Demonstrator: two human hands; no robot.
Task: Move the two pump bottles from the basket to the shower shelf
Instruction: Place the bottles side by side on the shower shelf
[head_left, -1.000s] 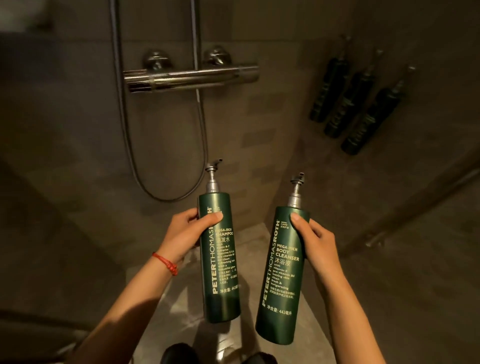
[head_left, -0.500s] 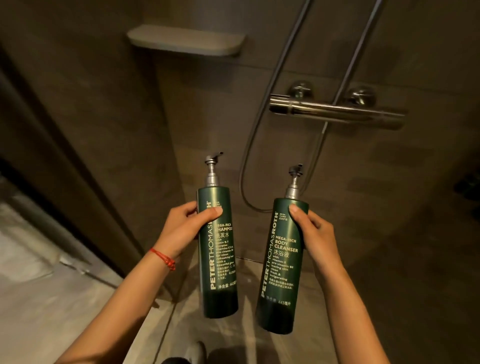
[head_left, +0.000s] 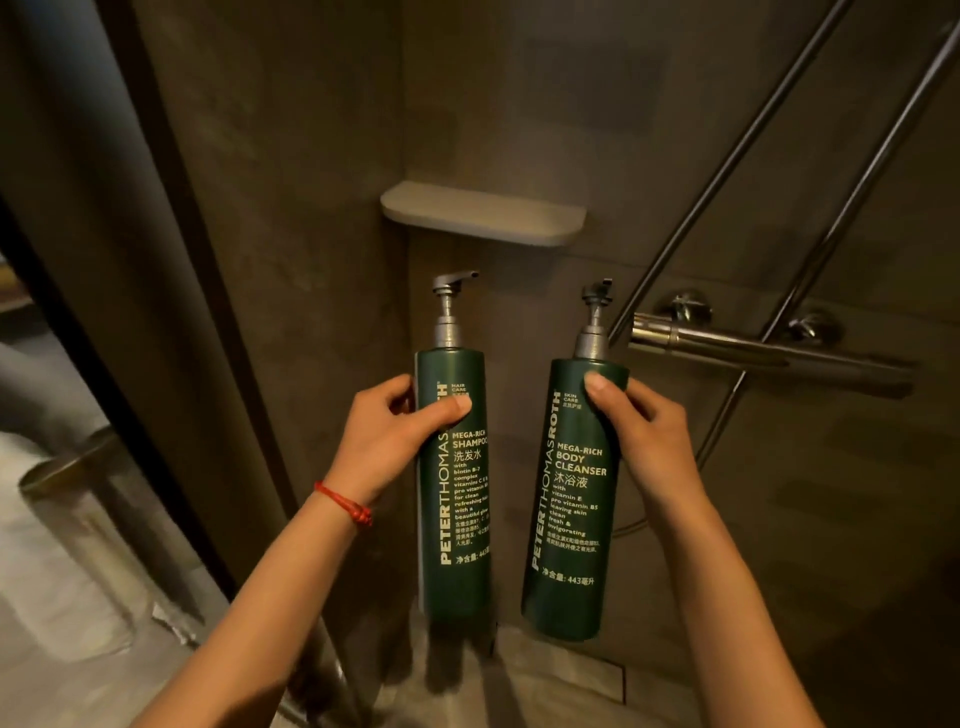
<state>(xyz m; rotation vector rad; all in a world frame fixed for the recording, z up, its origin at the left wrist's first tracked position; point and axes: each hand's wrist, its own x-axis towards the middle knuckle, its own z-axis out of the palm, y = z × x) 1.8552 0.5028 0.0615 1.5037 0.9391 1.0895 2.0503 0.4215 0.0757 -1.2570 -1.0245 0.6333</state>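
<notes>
Two tall dark green pump bottles with grey pump heads are held upright in front of me. My left hand (head_left: 387, 439) grips the shampoo bottle (head_left: 453, 499) near its top. My right hand (head_left: 644, 441) grips the body cleanser bottle (head_left: 569, 514) the same way, tilted slightly. A grey shower shelf (head_left: 483, 215) juts from the corner wall, just above and between the two pump heads. Nothing stands on the shelf. The basket is not in view.
A chrome shower mixer bar (head_left: 769, 351) with two knobs is on the wall to the right, with a riser pipe (head_left: 841, 208) and hose (head_left: 727, 156) running up from it. A dark door frame (head_left: 171, 260) stands on the left, with a light floor beyond.
The view has swung left and up across the shower, so the shelf now sits centred above the bottles and the mixer bar has shifted right. Both hands keep the same hold on the bottles.
</notes>
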